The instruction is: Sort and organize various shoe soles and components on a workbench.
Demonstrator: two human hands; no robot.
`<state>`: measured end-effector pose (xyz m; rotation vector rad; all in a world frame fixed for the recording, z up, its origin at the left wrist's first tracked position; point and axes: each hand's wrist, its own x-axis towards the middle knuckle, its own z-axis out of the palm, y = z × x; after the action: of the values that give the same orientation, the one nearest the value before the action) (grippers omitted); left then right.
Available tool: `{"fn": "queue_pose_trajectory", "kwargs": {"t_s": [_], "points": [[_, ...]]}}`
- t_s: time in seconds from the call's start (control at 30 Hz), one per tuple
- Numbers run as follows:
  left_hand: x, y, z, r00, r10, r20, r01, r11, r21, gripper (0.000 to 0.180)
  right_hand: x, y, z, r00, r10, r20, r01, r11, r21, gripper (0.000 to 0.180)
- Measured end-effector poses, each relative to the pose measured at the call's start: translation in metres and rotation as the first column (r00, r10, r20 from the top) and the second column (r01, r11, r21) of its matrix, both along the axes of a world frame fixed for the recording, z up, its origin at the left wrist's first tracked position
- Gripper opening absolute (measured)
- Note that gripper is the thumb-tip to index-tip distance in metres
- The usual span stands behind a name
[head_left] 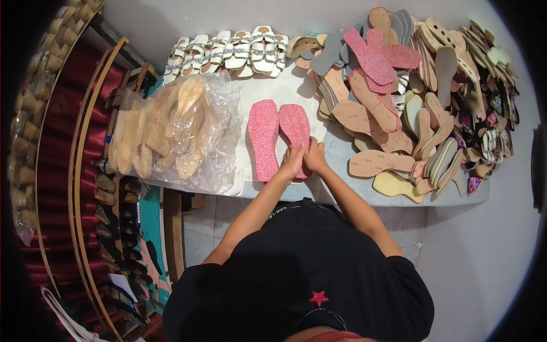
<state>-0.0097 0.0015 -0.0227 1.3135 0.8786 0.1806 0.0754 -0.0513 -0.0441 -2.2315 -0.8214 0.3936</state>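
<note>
Two pink glittery insoles lie side by side on the table, toes pointing away from me. Nothing touches the left pink insole (264, 137). Both my hands are at the heel half of the right pink insole (294, 122). My left hand (293, 162) lies across its heel, fingers closed on it and covering much of that end. My right hand (314, 156) grips its right edge, fingers bent and close together. The two hands nearly touch, and my fingertips are partly hidden.
A clear plastic bag (222, 131) of wooden shoe lasts lies left on the white table (336, 182). White sandals (235, 51) line the back. A big heap of insoles and soles (382, 162) covers the right side. Wooden racks (85, 131) with shoe parts stand far left.
</note>
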Motion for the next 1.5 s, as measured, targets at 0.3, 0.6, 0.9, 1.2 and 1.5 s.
{"fn": "queue_pose_trajectory", "kwargs": {"t_s": [0.3,0.6,0.9,1.2,1.5], "points": [[0.012,-0.004,0.029,0.948,-0.244,-0.204,0.313,0.826,0.469,0.064,0.093,-0.041,0.108,0.729,-0.431,0.532,0.277,0.896,0.346,0.047],[0.032,0.009,0.039,0.947,-0.313,-0.071,0.321,0.93,0.181,0.059,0.172,-0.092,0.084,0.841,-0.488,0.235,0.415,0.859,0.301,0.058],[0.04,0.012,0.046,0.968,-0.25,-0.034,0.252,0.963,0.098,0.057,0.137,-0.076,0.13,0.884,-0.438,-0.163,0.401,0.529,0.748,0.025],[0.05,0.011,0.084,0.97,-0.206,0.133,0.204,0.979,0.026,0.045,0.125,-0.101,0.16,0.748,-0.649,-0.135,0.453,0.351,0.819,0.024],[0.063,-0.006,0.118,0.832,-0.272,0.484,0.388,0.908,-0.157,0.053,0.05,-0.103,0.113,0.706,-0.565,0.427,-0.055,0.557,0.828,0.035]]}}
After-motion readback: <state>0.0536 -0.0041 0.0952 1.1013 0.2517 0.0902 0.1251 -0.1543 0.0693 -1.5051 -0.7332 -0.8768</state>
